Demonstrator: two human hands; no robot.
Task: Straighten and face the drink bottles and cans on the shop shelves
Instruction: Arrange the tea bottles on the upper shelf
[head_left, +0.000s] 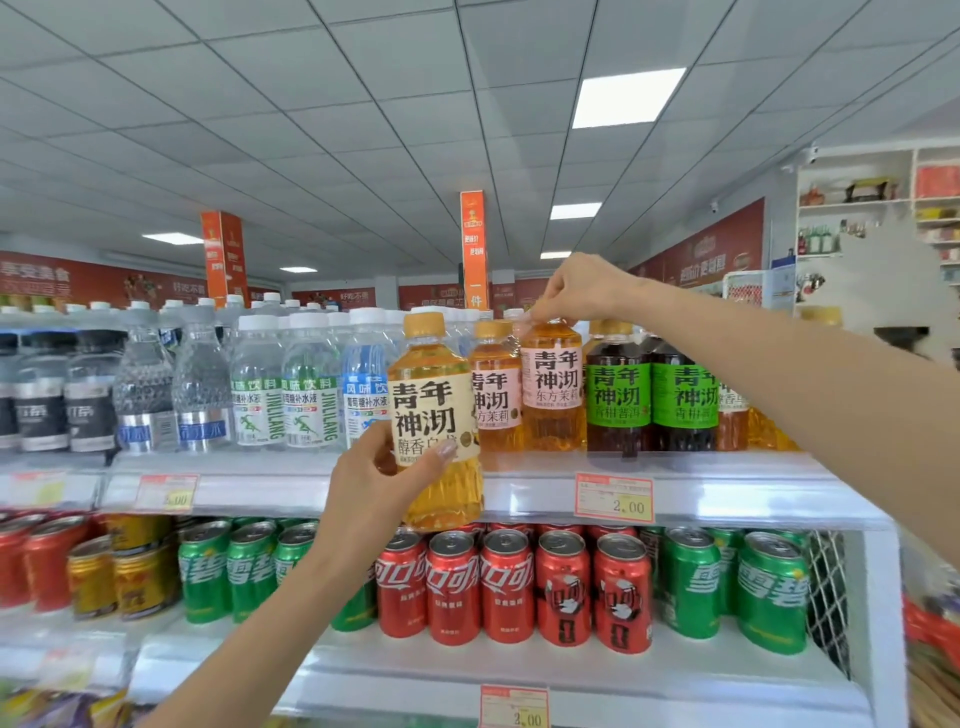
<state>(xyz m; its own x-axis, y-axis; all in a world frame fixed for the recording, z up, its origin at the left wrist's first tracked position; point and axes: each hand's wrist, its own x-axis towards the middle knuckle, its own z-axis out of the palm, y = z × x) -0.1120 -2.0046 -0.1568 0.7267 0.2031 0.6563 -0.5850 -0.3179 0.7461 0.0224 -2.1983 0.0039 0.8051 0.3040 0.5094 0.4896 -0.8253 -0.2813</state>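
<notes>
My left hand (382, 480) grips an amber tea bottle with a cream label (436, 410) and holds it in front of the top shelf, off the row. My right hand (579, 288) pinches the cap of a pink-label tea bottle (551, 389) that stands on the top shelf (727, 467). A second pink-label bottle (496, 384) stands just left of it, partly behind the held one. Two dark tea bottles with green labels (618, 400) stand to the right.
Clear water and sports-drink bottles (260, 384) fill the top shelf's left side. The shelf below carries red cola cans (506, 587), green soda cans (771, 597) and gold cans (140, 577). Price tags (613, 498) hang on the shelf edges. The shelf unit ends at the right.
</notes>
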